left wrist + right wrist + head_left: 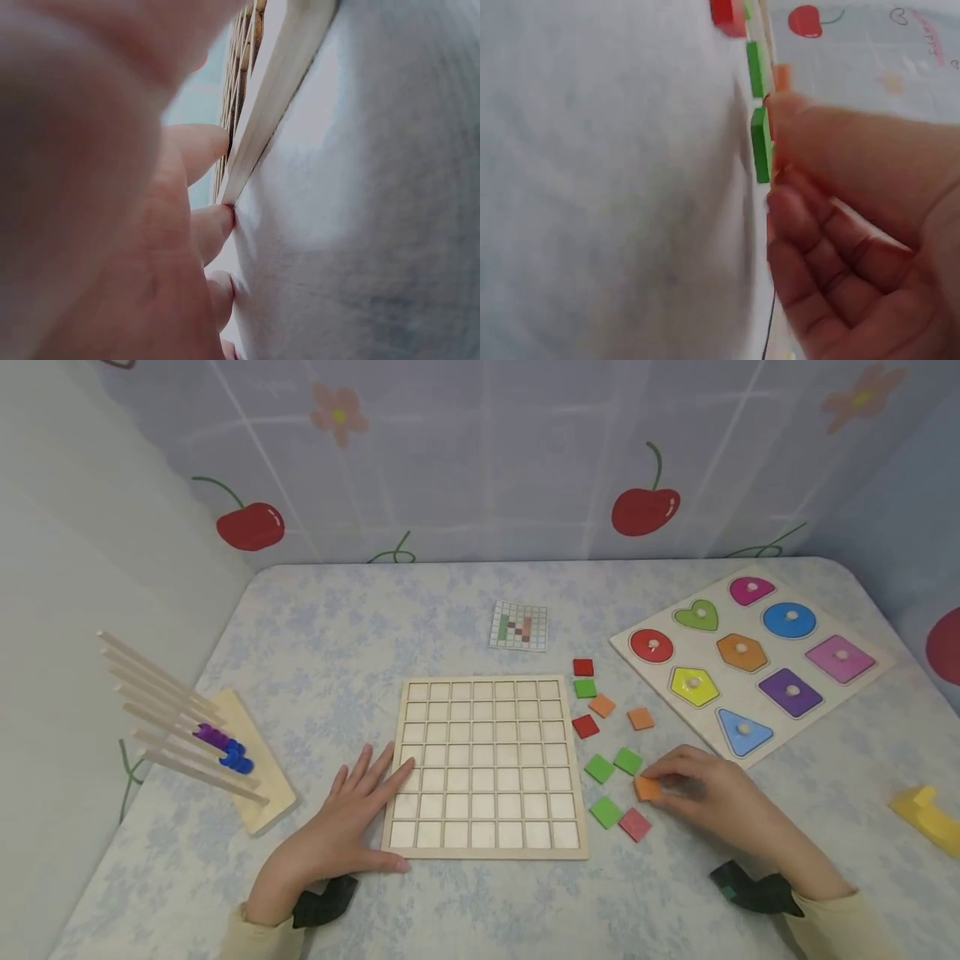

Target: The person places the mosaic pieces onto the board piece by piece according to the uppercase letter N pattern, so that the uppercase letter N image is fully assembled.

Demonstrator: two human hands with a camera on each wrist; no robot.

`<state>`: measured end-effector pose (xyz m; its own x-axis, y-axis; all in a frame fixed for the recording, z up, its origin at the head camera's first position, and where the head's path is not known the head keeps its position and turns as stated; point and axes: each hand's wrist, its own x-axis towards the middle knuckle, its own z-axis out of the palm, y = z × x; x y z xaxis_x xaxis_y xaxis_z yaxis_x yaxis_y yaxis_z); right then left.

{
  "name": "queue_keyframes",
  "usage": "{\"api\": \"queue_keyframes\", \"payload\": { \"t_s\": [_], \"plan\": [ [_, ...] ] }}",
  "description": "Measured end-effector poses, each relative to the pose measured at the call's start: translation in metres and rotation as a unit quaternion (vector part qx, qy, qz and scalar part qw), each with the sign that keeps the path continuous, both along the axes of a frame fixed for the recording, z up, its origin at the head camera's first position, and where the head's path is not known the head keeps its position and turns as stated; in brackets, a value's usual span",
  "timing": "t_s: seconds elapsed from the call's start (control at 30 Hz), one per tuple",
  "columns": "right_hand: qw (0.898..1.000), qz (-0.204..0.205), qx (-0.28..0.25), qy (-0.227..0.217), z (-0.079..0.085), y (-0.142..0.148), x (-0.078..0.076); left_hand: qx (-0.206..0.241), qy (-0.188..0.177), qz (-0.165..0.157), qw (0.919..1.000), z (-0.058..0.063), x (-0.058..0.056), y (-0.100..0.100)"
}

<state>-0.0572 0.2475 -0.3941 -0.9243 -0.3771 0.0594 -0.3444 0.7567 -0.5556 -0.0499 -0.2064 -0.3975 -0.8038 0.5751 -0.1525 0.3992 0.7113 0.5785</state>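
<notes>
A wooden grid board (pixel 485 768) lies flat with its square cells bare. My left hand (pixel 341 822) rests at its left edge, fingers straight and spread, index fingertip on the frame; in the left wrist view fingertips touch the board's side (pixel 262 112). Between thumb and fingers, my right hand (pixel 720 797) pinches an orange square tile (pixel 647 789) to the right of the board. Around it lie several loose tiles: green (pixel 627 761), pinkish red (pixel 634 825), red (pixel 586 727) and orange (pixel 641 719). Two green tiles (pixel 761 146) show beside the right thumb in the right wrist view.
A small pattern card (pixel 519 626) with coloured squares lies behind the board. A knobbed shape puzzle (pixel 705 652) sits at the back right. On the left stands a wooden peg rack (pixel 258 768) with purple and blue pieces. A yellow object (pixel 926 818) lies at the far right.
</notes>
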Motion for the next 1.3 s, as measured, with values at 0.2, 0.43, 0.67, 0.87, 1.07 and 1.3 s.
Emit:
{"api": "queue_keyframes", "payload": {
  "t_s": [0.2, 0.43, 0.67, 0.87, 1.07, 1.3],
  "plan": [
    [0.997, 0.033, -0.059, 0.046, 0.011, -0.011, -0.005, 0.001, -0.002, 0.001, 1.0000, 0.000, 0.000, 0.001],
    [0.994, 0.039, -0.102, 0.031, 0.024, -0.052, -0.017, -0.012, -0.004, 0.006, 0.9999, 0.000, 0.000, 0.002],
    [0.990, 0.042, -0.135, 0.001, 0.016, -0.086, -0.026, 0.003, -0.012, 0.004, 0.9999, -0.002, 0.000, 0.005],
    [0.989, 0.033, -0.140, -0.034, 0.003, -0.102, -0.025, 0.003, -0.014, 0.007, 0.9999, 0.000, 0.001, 0.005],
    [0.989, 0.033, -0.143, -0.036, -0.006, -0.109, -0.024, 0.004, -0.005, 0.004, 1.0000, 0.002, -0.001, 0.001],
    [0.993, 0.037, -0.110, -0.010, -0.007, -0.115, -0.024, -0.001, -0.003, 0.003, 1.0000, 0.002, -0.003, -0.002]
  ]
}}
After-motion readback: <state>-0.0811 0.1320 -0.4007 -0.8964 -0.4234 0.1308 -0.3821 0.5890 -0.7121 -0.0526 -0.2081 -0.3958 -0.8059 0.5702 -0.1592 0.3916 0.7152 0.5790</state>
